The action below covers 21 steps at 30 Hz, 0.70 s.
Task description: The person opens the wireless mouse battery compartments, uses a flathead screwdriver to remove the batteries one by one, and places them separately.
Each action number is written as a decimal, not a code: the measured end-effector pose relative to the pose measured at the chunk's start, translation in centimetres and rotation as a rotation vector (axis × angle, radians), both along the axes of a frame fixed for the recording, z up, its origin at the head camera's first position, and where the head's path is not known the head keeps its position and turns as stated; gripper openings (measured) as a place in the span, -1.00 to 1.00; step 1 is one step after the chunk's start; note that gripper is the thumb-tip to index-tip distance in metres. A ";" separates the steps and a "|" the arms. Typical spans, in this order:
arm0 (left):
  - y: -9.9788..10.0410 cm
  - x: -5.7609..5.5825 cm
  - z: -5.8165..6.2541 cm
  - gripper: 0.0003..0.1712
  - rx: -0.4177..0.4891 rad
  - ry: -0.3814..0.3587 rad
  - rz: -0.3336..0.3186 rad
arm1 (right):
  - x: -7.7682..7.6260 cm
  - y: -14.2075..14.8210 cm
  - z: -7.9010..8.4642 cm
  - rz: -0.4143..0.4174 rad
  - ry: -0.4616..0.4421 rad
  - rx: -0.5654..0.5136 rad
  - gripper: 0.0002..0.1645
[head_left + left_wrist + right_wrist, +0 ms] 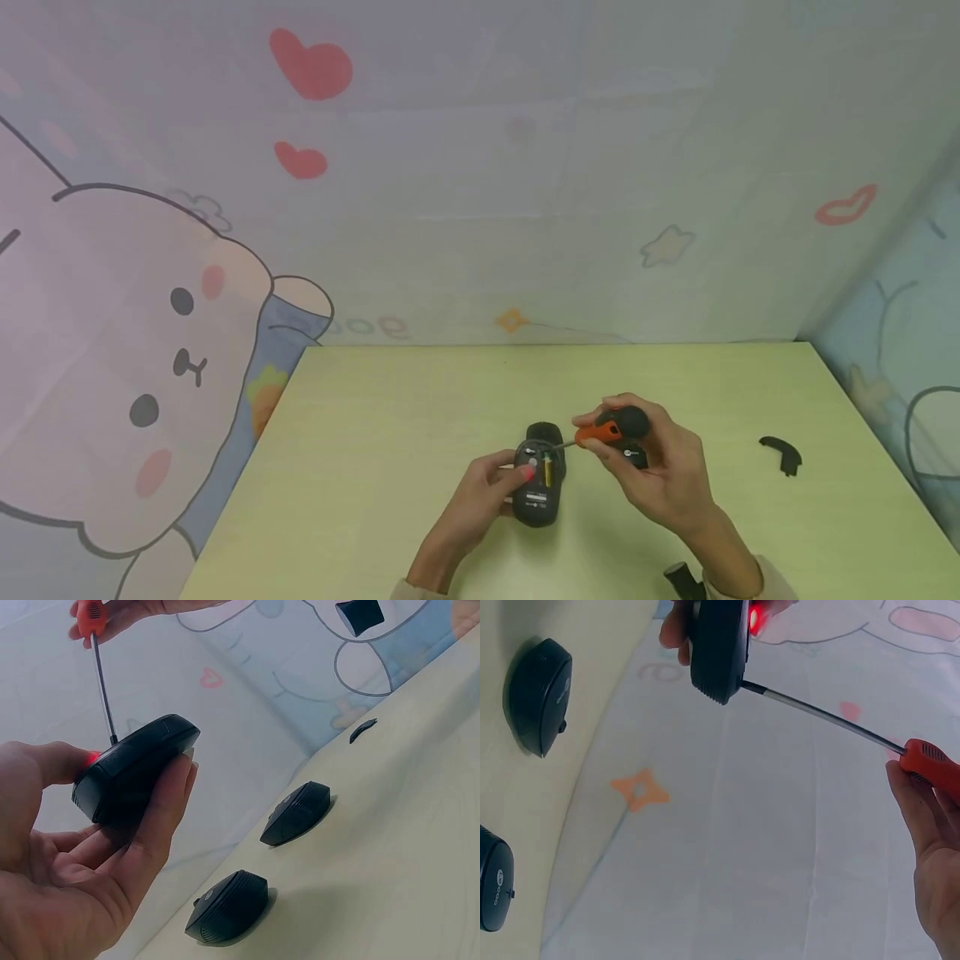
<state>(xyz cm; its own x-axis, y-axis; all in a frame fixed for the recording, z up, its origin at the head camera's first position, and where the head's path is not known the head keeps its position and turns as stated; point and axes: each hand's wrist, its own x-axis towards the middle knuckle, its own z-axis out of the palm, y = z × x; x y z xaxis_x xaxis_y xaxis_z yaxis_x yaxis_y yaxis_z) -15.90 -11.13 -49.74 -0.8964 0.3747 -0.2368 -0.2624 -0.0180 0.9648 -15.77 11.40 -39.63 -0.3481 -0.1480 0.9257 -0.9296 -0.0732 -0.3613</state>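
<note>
My left hand (476,493) grips a black computer mouse (537,512) with its underside turned up, thumb across the underside and fingers beneath. A yellow battery (547,472) shows in its uncovered compartment. Between the thumb and fingers of my right hand (670,477) is a screwdriver (598,433) with an orange and black handle. Its slim metal shaft (825,715) slants to the mouse, the tip right at the end of the battery compartment. In the left wrist view the held mouse (139,769) appears raised above the table.
Two more black mice stand on the table, one (544,431) behind the held mouse and one (634,455) partly covered by my right hand. A curved black plastic piece (783,455) lies farther right. Behind the pale table (375,467) hangs a printed cloth (465,183).
</note>
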 end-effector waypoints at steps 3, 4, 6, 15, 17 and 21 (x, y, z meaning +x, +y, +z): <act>-0.1 -0.1 0.0 -0.52 -0.001 0.005 0.002 | 0.0 0.1 -0.1 0.010 -0.007 0.003 -0.49; -0.1 -0.2 0.0 -0.52 -0.002 0.006 0.001 | -0.1 0.1 -0.1 0.011 -0.004 0.005 -0.50; -0.1 -0.2 0.0 -0.53 0.004 0.005 0.000 | -0.1 0.1 -0.1 0.022 0.003 0.006 -0.50; -0.1 -0.2 0.1 -0.50 0.045 0.002 -0.004 | -0.1 0.1 0.3 0.053 0.042 -0.010 -0.53; -0.1 -0.1 0.2 -0.49 0.048 -0.003 -0.007 | 0.1 0.1 0.4 0.060 0.044 -0.018 -0.54; -0.1 -0.1 0.2 -0.48 0.050 -0.009 -0.004 | 0.3 0.0 0.6 0.072 0.049 -0.022 -0.55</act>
<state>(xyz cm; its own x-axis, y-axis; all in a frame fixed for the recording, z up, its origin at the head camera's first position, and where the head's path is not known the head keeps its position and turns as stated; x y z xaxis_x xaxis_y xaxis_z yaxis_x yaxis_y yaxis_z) -15.97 -11.19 -49.56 -0.8930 0.3896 -0.2253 -0.2708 -0.0652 0.9604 -15.48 11.36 -39.04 -0.2919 -0.1506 0.9445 -0.9380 -0.1483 -0.3135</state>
